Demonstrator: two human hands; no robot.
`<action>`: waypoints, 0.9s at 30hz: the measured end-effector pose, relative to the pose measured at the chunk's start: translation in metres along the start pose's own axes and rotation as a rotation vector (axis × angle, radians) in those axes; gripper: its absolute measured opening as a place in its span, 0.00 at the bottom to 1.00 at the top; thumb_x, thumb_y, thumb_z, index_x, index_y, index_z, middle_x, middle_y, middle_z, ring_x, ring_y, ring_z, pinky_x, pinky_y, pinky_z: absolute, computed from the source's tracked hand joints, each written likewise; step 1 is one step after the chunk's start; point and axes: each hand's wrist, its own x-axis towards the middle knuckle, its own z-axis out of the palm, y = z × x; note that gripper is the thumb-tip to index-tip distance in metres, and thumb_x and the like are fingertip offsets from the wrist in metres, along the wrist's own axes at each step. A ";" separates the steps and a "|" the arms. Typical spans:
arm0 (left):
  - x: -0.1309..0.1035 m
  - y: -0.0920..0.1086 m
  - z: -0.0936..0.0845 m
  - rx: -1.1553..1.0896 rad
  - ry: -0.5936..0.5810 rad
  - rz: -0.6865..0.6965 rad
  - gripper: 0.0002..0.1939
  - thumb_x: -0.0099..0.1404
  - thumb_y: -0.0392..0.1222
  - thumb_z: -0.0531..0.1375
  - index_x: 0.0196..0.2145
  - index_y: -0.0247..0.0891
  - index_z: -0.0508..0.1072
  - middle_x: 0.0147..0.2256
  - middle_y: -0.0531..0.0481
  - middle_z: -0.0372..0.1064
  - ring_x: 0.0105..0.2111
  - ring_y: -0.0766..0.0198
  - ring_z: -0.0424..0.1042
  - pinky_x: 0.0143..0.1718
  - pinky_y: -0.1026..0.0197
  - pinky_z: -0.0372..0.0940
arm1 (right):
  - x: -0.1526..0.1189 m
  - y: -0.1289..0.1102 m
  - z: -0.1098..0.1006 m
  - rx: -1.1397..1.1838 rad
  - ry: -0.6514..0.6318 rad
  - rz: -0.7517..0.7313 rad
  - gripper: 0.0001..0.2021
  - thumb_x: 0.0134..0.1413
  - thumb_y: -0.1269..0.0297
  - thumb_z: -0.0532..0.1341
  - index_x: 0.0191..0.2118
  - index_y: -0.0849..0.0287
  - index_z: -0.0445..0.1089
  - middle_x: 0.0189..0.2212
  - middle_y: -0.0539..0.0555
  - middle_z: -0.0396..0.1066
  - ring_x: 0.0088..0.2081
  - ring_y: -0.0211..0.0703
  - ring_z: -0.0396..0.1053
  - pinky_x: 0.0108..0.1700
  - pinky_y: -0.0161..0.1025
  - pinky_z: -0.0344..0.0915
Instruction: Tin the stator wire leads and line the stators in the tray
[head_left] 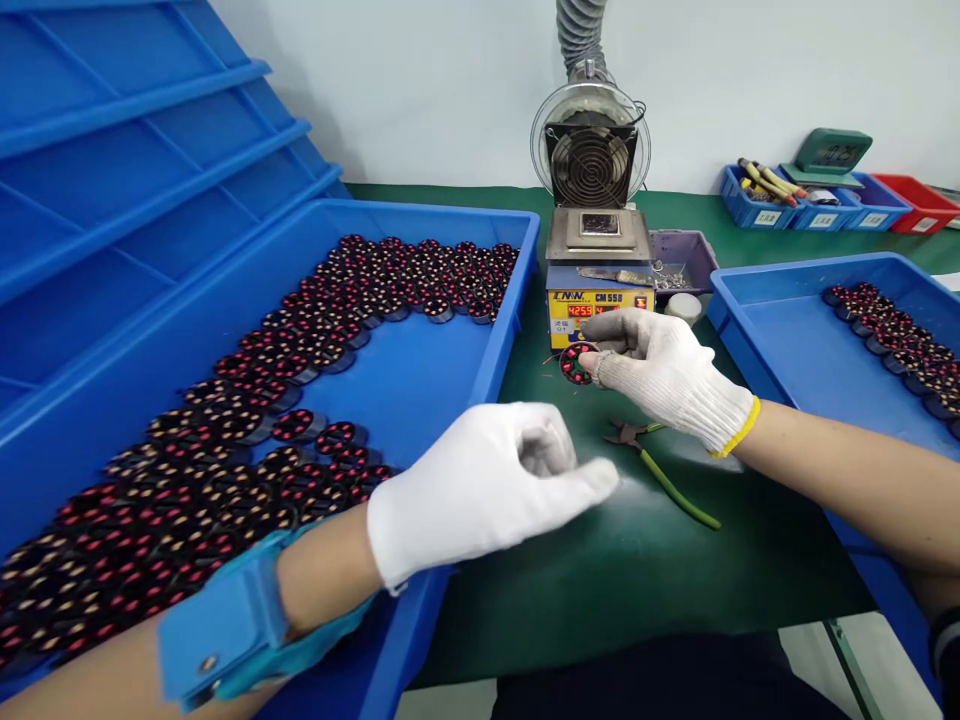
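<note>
My right hand (667, 375), in a white knit glove with a yellow cuff, pinches a small round stator (576, 363) with red windings between thumb and fingers. It is held in front of the solder pot (600, 300), whose red display is lit. Smooth white cloth covers my left hand (487, 480), which hovers over the near tray's right rim, thumb stretched out and fingers loosely curved with nothing between them. Below my right hand, green-handled cutting pliers (664, 470) lie on the green mat. Many similar black stators (225, 440) fill much of the blue left tray (450, 350).
A second blue tray (795, 350) on the right holds rows of stators. Behind the pot are a fan (592, 165) with a duct and a purple bin (694, 255). Small blue and red bins (821, 218) and a clock (834, 152) line the back. Blue trays (150, 150) lean at left.
</note>
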 end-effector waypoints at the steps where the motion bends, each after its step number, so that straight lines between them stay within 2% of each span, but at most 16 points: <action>1: 0.001 -0.001 0.000 0.038 0.096 -0.015 0.23 0.48 0.59 0.68 0.20 0.39 0.64 0.17 0.55 0.64 0.18 0.68 0.61 0.19 0.64 0.57 | 0.000 0.000 0.000 0.008 0.002 -0.004 0.19 0.51 0.60 0.67 0.49 0.58 0.71 0.42 0.54 0.75 0.38 0.42 0.75 0.40 0.38 0.75; 3: 0.006 -0.004 0.001 0.040 0.306 -0.046 0.24 0.45 0.59 0.69 0.25 0.39 0.66 0.20 0.56 0.66 0.20 0.66 0.65 0.22 0.64 0.60 | 0.000 -0.001 0.001 0.021 0.001 -0.011 0.19 0.50 0.61 0.67 0.48 0.59 0.71 0.43 0.54 0.75 0.40 0.42 0.75 0.41 0.38 0.75; 4: 0.008 -0.006 0.002 0.016 0.347 -0.048 0.24 0.45 0.58 0.70 0.29 0.39 0.67 0.22 0.55 0.68 0.22 0.65 0.67 0.24 0.63 0.61 | 0.000 -0.001 0.003 0.026 -0.002 -0.013 0.18 0.51 0.61 0.67 0.48 0.59 0.71 0.43 0.54 0.75 0.41 0.43 0.75 0.42 0.38 0.75; 6: 0.012 -0.009 0.006 -0.064 0.300 -0.034 0.20 0.49 0.55 0.69 0.29 0.39 0.68 0.23 0.54 0.70 0.23 0.64 0.70 0.26 0.63 0.63 | 0.000 -0.002 0.006 0.041 -0.020 -0.015 0.18 0.51 0.63 0.66 0.49 0.60 0.71 0.42 0.54 0.75 0.41 0.42 0.75 0.42 0.38 0.75; 9: 0.011 -0.009 0.010 -0.225 0.195 -0.016 0.12 0.60 0.48 0.62 0.26 0.38 0.68 0.21 0.54 0.69 0.20 0.66 0.69 0.23 0.64 0.63 | -0.001 -0.002 0.009 0.071 -0.032 -0.027 0.18 0.51 0.65 0.65 0.49 0.61 0.70 0.41 0.55 0.75 0.41 0.41 0.75 0.42 0.37 0.74; 10: 0.010 -0.008 0.009 -0.279 0.221 -0.003 0.10 0.61 0.45 0.61 0.26 0.38 0.69 0.21 0.55 0.69 0.20 0.67 0.69 0.22 0.64 0.62 | -0.001 -0.003 0.009 0.073 -0.028 -0.029 0.18 0.51 0.65 0.66 0.49 0.61 0.70 0.40 0.55 0.75 0.40 0.41 0.75 0.42 0.37 0.74; 12: 0.007 -0.008 0.004 -0.381 0.370 0.049 0.07 0.61 0.42 0.61 0.29 0.38 0.69 0.21 0.56 0.69 0.18 0.69 0.67 0.21 0.65 0.61 | -0.002 -0.004 0.009 0.065 -0.002 -0.022 0.19 0.50 0.64 0.66 0.49 0.62 0.70 0.39 0.55 0.75 0.39 0.41 0.75 0.41 0.37 0.74; 14: 0.007 -0.009 -0.003 -0.476 0.501 0.091 0.09 0.62 0.45 0.61 0.29 0.38 0.68 0.20 0.57 0.68 0.17 0.70 0.65 0.20 0.65 0.60 | -0.003 -0.005 0.009 0.073 0.017 -0.011 0.19 0.50 0.64 0.67 0.49 0.62 0.70 0.38 0.54 0.75 0.39 0.41 0.75 0.41 0.37 0.75; 15: 0.007 -0.010 -0.005 -0.500 0.509 0.100 0.12 0.63 0.49 0.60 0.28 0.38 0.67 0.20 0.56 0.67 0.17 0.69 0.65 0.19 0.65 0.60 | -0.004 -0.006 0.010 0.087 0.023 -0.011 0.19 0.50 0.65 0.67 0.48 0.62 0.69 0.38 0.54 0.75 0.39 0.41 0.75 0.41 0.37 0.75; 16: 0.008 -0.011 -0.007 -0.493 0.468 0.099 0.15 0.63 0.53 0.59 0.28 0.38 0.67 0.20 0.56 0.67 0.17 0.69 0.65 0.18 0.65 0.59 | -0.004 -0.007 0.010 0.105 0.025 -0.017 0.18 0.50 0.65 0.66 0.48 0.62 0.69 0.38 0.54 0.75 0.39 0.41 0.75 0.41 0.36 0.75; 18: 0.011 -0.011 -0.005 -0.397 0.308 0.068 0.19 0.64 0.56 0.58 0.26 0.37 0.67 0.19 0.54 0.68 0.17 0.68 0.67 0.17 0.65 0.57 | -0.005 -0.008 0.011 0.135 0.015 -0.046 0.17 0.50 0.67 0.66 0.48 0.62 0.69 0.39 0.54 0.75 0.41 0.40 0.75 0.42 0.36 0.75; 20: 0.011 -0.010 0.001 -0.318 0.196 0.043 0.18 0.64 0.53 0.58 0.25 0.36 0.67 0.19 0.53 0.68 0.17 0.69 0.67 0.16 0.66 0.56 | -0.005 -0.008 0.012 0.136 0.011 -0.075 0.17 0.50 0.68 0.65 0.48 0.62 0.69 0.40 0.54 0.75 0.42 0.41 0.74 0.44 0.36 0.75; 21: 0.010 -0.010 0.004 -0.313 0.196 0.046 0.15 0.64 0.49 0.58 0.26 0.36 0.68 0.20 0.53 0.68 0.17 0.69 0.67 0.16 0.66 0.57 | -0.005 -0.007 0.012 0.134 0.011 -0.083 0.17 0.50 0.68 0.65 0.48 0.62 0.69 0.40 0.54 0.75 0.42 0.41 0.74 0.44 0.37 0.75; 24: 0.007 -0.010 0.007 -0.378 0.385 0.153 0.07 0.63 0.42 0.58 0.30 0.36 0.70 0.21 0.54 0.69 0.17 0.69 0.68 0.18 0.66 0.59 | -0.004 -0.006 0.012 0.152 0.033 -0.074 0.17 0.50 0.67 0.66 0.47 0.61 0.69 0.39 0.54 0.75 0.42 0.42 0.75 0.43 0.37 0.76; 26: 0.006 -0.012 0.003 -0.418 0.509 0.203 0.10 0.64 0.45 0.57 0.30 0.37 0.70 0.22 0.54 0.69 0.18 0.69 0.67 0.19 0.65 0.60 | -0.005 -0.007 0.012 0.181 0.039 -0.066 0.17 0.49 0.67 0.66 0.47 0.61 0.69 0.39 0.53 0.75 0.41 0.42 0.75 0.42 0.37 0.76; 27: 0.007 -0.013 0.001 -0.426 0.523 0.199 0.13 0.65 0.49 0.57 0.30 0.37 0.70 0.22 0.54 0.69 0.18 0.69 0.67 0.18 0.65 0.59 | -0.005 -0.007 0.013 0.196 0.036 -0.067 0.17 0.49 0.67 0.66 0.46 0.61 0.69 0.39 0.53 0.75 0.41 0.42 0.75 0.42 0.37 0.76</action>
